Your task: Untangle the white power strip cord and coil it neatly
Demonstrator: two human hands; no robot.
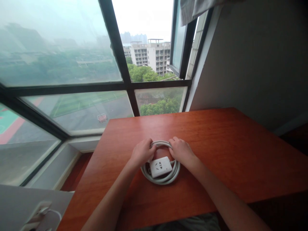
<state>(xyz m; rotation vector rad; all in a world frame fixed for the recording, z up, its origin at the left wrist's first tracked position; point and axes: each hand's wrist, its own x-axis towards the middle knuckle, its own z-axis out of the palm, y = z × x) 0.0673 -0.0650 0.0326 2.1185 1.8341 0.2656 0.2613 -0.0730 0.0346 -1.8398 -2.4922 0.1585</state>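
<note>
A white extension cord (160, 181) lies coiled in a ring on the reddish-brown wooden table. Its white socket block (160, 167) rests inside the coil, outlets facing up. My left hand (143, 151) grips the far left part of the cable ring, thumb on the inner side. On the far right part, my right hand (181, 149) is closed around the same coil, fingers curled over it. Both palms hide the cable beneath them. The near side of the ring shows several loops lying together.
The wooden table (216, 141) stands against windows with a dark frame (127, 70), one pane swung open. A grey wall (247, 64) rises on the right. At the lower left, a white plug (44, 210) sits in a wall outlet.
</note>
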